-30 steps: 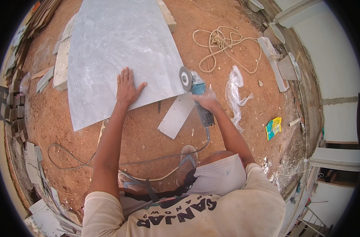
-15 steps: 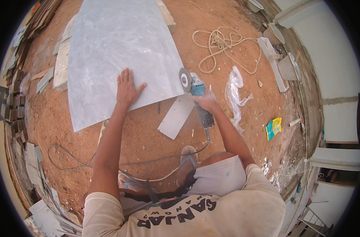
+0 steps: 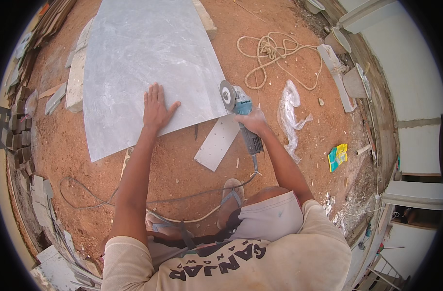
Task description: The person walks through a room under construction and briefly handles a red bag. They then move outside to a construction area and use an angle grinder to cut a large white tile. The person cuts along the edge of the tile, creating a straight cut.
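1. My left hand (image 3: 157,110) lies flat on the grey slab (image 3: 148,58), fingers straight, thumb spread wide.
2. My right hand (image 3: 253,121) wraps around the angle grinder (image 3: 243,105), its disc (image 3: 226,95) at the slab's right edge.
3. The slab lies ahead of me, above reddish ground (image 3: 173,155).

Outdoor work yard, building-site sort. Bare red dirt (image 3: 182,167) underfoot; blocks (image 3: 23,139) stacked along left edge, pale wall (image 3: 401,82) at right. Power grinder (image 3: 243,107) and big grey slab (image 3: 129,72) out in daylight.
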Demonstrator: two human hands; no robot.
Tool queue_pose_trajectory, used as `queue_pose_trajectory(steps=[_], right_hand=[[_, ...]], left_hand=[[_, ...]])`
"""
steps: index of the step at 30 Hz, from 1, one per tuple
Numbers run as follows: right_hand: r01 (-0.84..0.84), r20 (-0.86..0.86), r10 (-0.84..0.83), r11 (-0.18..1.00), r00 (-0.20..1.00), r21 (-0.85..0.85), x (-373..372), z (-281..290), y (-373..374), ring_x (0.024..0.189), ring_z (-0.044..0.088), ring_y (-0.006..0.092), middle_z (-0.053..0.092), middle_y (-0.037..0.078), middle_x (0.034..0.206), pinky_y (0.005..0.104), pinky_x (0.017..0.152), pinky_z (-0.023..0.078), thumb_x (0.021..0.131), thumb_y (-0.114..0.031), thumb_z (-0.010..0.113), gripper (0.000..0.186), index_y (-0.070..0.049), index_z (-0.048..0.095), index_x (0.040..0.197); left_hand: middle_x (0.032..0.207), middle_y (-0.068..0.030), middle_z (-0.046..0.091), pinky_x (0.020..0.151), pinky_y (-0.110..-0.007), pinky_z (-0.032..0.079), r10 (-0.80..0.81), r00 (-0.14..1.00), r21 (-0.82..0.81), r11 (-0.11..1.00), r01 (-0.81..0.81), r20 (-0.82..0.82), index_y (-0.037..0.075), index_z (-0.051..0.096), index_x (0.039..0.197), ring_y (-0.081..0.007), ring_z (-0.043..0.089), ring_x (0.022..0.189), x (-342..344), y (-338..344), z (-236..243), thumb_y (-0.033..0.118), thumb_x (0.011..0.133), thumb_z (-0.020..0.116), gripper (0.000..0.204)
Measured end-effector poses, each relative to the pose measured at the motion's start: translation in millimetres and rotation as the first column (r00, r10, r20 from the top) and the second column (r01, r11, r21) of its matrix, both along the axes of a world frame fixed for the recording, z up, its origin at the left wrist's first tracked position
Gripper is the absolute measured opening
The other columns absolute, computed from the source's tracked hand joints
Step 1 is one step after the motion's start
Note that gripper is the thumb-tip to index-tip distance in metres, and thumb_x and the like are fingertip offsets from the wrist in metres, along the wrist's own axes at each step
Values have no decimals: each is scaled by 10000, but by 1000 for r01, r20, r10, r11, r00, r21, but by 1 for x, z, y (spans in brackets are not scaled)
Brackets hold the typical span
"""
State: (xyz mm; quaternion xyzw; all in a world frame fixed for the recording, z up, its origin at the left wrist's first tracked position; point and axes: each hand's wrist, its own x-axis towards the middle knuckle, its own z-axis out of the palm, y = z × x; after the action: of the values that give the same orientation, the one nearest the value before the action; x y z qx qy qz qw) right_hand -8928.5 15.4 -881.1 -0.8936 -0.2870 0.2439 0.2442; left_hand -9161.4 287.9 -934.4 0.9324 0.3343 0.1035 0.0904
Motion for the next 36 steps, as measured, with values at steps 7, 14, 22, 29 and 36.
queue_pose_trajectory(steps=[7,14,22,29,36], right_hand=[[6,-8,-6,1000,1000,-6,0,1,0,822,719,262,736,167,908,382,753,566,671,-375,779,549,21,704,1044],[8,6,-8,1000,1000,3,-2,7,6,812,721,273,731,184,891,387,731,566,668,-388,773,565,38,698,1032],[7,-16,-7,1000,1000,-6,2,9,11,841,722,300,732,196,902,404,761,565,674,-374,765,538,30,702,1023],[-4,-8,4,1000,1000,25,-1,8,8,811,723,261,733,185,899,381,731,568,680,-359,777,551,50,694,1039],[3,4,-3,1000,1000,7,0,8,12,826,725,277,734,192,903,389,746,569,671,-384,772,574,48,699,1043]], left_hand=[[1629,-233,225,1262,-484,84,1,1000,-9,1000,-1,-7,-66,264,1539,-341,140,1540,1,-1,1,623,952,521,941],[1634,-225,218,1264,-476,81,7,1000,-23,1000,-7,-17,-62,263,1542,-336,132,1542,0,-1,3,620,952,522,938],[1637,-219,213,1265,-474,81,8,1000,-25,1000,-8,1,-61,262,1543,-331,127,1544,0,0,1,625,953,514,939],[1638,-222,209,1264,-475,78,2,1000,-17,1000,-2,-10,-64,262,1542,-338,124,1543,1,-1,1,629,954,509,942],[1631,-235,215,1262,-486,87,-5,1000,-20,1000,5,29,-70,271,1535,-350,133,1539,0,1,-2,635,941,527,956]])
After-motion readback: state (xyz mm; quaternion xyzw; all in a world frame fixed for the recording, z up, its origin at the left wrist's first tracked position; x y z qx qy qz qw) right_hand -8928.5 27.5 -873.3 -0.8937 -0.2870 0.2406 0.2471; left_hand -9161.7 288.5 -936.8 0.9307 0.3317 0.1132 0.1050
